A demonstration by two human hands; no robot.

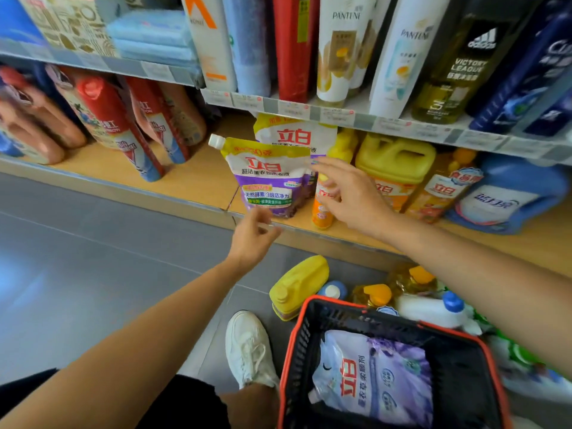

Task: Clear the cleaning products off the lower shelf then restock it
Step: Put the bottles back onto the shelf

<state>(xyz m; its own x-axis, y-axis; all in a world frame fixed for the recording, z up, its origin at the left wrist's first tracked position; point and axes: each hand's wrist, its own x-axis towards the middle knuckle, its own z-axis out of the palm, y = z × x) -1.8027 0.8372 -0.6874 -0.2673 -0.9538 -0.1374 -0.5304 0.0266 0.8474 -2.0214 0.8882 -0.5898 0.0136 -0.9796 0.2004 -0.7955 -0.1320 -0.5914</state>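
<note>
Your L hand (253,236) sits just below the front pouch (266,178), fingers loosely curled & holding nothing. Your R hand (349,193) is spread open, also empty, just beside the pouch's right edge and in front of a small orange bottle (322,213). The pouch stands upright near the front lip of the lower shelf (198,181), w/ a second pouch (294,134) right behind it. Can't confirm either hand is touching it. Step-wise this looks like the changeover btwn clearing & restocking (bottles lie on the floor, e.g. a yellow jug (297,286), and the basket (291,351) holds a lilac pouch (380,376)), but I can't tell if the front pouch is coming off or going on. If clearing, the next move prob. needs a grip on both sides, since it's soft & likely to sag, then a lift clear of the orange bottle. If stocking, nudge it back & square it up.
</note>
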